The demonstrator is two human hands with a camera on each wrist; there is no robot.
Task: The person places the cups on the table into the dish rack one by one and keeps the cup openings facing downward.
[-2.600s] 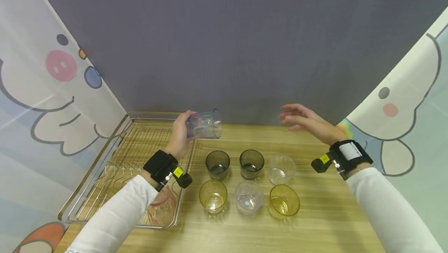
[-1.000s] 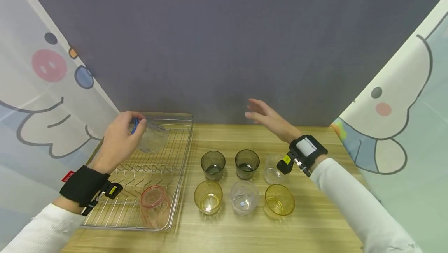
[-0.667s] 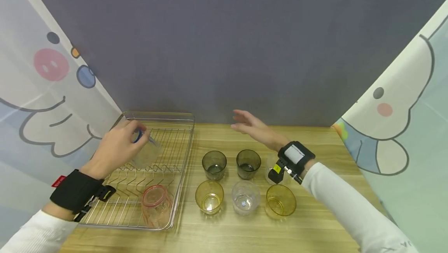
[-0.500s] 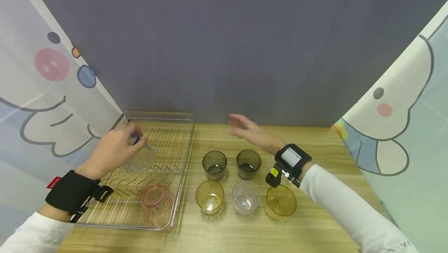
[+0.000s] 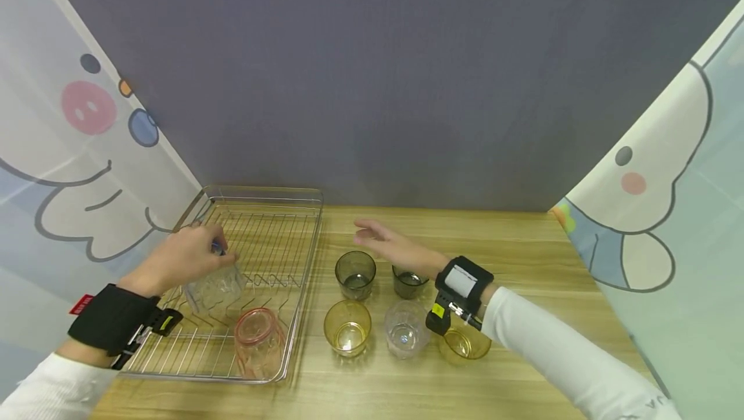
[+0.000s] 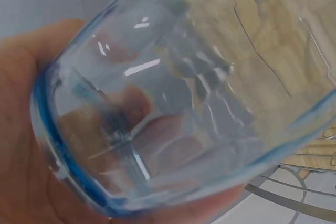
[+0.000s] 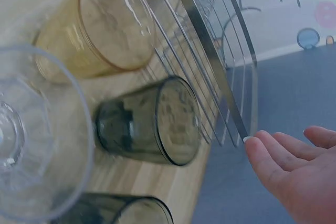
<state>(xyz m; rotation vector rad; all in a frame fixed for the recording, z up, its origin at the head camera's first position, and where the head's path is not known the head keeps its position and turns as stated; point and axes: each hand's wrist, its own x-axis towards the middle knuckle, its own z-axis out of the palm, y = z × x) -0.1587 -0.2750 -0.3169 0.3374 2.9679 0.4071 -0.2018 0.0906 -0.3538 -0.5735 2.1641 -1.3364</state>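
Note:
My left hand (image 5: 180,257) grips a clear, blue-tinted drinking glass (image 5: 216,291) by its base. The glass is mouth down and tilted, low over the wire rack (image 5: 273,232). In the left wrist view the fingers curl round the thick blue base of the glass (image 6: 173,93). Whether its rim touches the wires is hard to tell. My right hand (image 5: 398,249) holds nothing. Its fingers are loosely spread above and behind the left smoky grey glass (image 5: 356,276). The right wrist view shows the same hand (image 7: 299,171) apart from that glass (image 7: 152,121).
A pink-tinted glass (image 5: 260,346) stands upside down in the rack's front right corner. Upright on the wooden table (image 5: 360,388) are another smoky glass (image 5: 409,283), two yellow glasses (image 5: 347,328) and a clear glass (image 5: 407,331). A grey panel (image 5: 378,84) rises behind.
My left hand has carried the blue-tinted glass left over the rack, turned it mouth down and lowered it forward. My right hand has moved left and down, nearer the smoky glasses.

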